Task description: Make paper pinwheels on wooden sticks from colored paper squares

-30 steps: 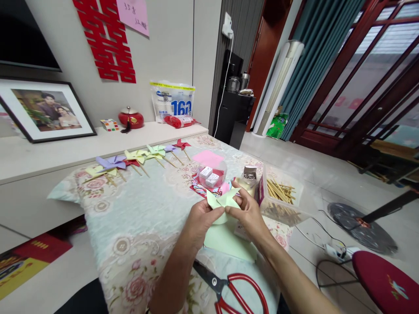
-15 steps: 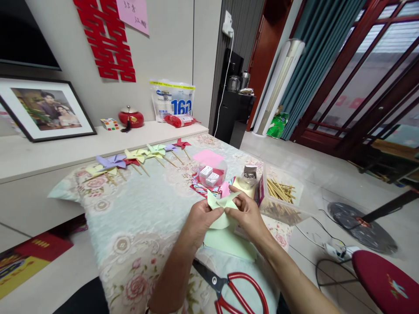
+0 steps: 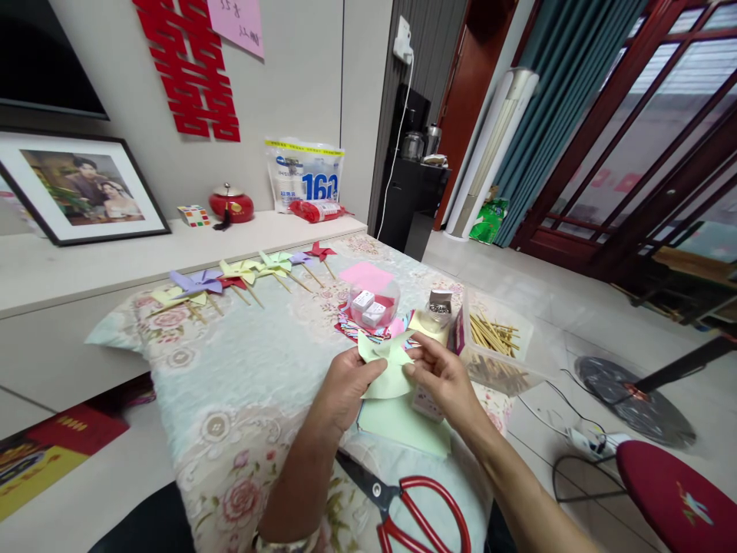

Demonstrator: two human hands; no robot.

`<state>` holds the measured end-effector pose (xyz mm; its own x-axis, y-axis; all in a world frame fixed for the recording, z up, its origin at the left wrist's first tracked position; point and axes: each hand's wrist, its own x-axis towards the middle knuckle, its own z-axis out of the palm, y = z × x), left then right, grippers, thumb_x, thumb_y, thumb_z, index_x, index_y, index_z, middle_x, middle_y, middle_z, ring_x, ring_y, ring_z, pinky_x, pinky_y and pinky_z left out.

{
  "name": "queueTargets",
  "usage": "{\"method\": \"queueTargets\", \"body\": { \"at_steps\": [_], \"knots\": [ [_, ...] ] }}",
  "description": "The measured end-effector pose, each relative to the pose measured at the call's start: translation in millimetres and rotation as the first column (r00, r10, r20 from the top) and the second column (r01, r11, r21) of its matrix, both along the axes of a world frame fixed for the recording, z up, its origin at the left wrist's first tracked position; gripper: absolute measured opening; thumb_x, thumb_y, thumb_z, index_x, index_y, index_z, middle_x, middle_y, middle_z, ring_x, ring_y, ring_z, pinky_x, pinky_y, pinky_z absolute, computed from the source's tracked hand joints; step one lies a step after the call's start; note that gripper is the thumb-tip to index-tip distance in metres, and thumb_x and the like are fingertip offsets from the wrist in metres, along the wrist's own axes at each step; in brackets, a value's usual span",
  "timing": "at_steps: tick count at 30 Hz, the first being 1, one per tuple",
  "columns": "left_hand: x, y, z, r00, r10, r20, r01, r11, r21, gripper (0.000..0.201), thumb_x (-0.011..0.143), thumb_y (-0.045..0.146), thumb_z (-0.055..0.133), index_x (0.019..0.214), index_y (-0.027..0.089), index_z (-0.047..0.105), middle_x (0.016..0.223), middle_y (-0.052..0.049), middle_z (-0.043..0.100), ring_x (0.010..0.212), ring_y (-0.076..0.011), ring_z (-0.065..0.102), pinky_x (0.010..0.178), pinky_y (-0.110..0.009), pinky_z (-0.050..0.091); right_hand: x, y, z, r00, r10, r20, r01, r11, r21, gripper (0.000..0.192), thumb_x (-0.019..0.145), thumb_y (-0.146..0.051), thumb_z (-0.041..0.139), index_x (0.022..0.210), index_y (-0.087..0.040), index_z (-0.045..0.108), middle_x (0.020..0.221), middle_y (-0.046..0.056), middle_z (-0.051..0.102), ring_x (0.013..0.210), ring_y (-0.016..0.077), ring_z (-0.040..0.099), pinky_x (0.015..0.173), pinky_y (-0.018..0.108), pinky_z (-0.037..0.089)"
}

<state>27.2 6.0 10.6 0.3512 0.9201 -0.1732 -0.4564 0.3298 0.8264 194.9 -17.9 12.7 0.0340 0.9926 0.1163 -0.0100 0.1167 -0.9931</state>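
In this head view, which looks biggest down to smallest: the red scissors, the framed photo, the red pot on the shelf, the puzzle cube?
1. Framed photo
2. Red scissors, though they lie nearest the camera, which enlarges them
3. Red pot
4. Puzzle cube

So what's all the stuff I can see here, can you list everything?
folded paper piece: one, light green, held in both hands
paper sheet: one, light green, flat on table under the hands
scissors: one, red handles, near table edge
pinwheels: a row, purple, yellow, green, red, far side of table
clear tub: one, holds small white boxes, table middle
pink paper: one, behind the tub
wooden sticks: a bunch, tan, in clear box at right
table: one, floral cloth
left hand: pinching the paper's left side
right hand: pinching its right side
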Motion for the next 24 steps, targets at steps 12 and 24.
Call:
{"method": "queueTargets", "body": {
  "at_steps": [12, 24],
  "knots": [
    [-3, -2, 5.1, 0.996, -0.058, 0.070, 0.061, 0.997, -0.045, 0.043, 0.059, 0.029, 0.084, 0.097, 0.012, 0.073, 0.086, -0.010, 0.078, 0.082, -0.0268, 0.072, 0.073, -0.034, 0.054, 15, -18, -2.0, 0.891, -0.129, 0.435, -0.098, 0.881, 0.462, 0.058, 0.089, -0.021, 0.065, 0.142, -0.040, 0.050, 0.160, 0.003, 0.029, 0.145, 0.0305, 0.031, 0.106, 0.048, 0.045],
    [1, -1, -2.0, 0.998, -0.066, -0.012, 0.066, 0.998, -0.013, 0.037, 0.058, 0.027, 0.083, 0.090, 0.011, 0.074, 0.081, -0.008, 0.076, 0.069, -0.0197, 0.067, 0.066, -0.029, 0.051, 18, -22, 2.7, 0.755, -0.139, 0.641, -0.227, 0.862, 0.453, 0.015, 0.091, -0.029, 0.065, 0.094, -0.029, 0.079, 0.160, 0.002, 0.030, 0.144, 0.0330, 0.032, 0.113, 0.051, 0.033]
  ]
}}
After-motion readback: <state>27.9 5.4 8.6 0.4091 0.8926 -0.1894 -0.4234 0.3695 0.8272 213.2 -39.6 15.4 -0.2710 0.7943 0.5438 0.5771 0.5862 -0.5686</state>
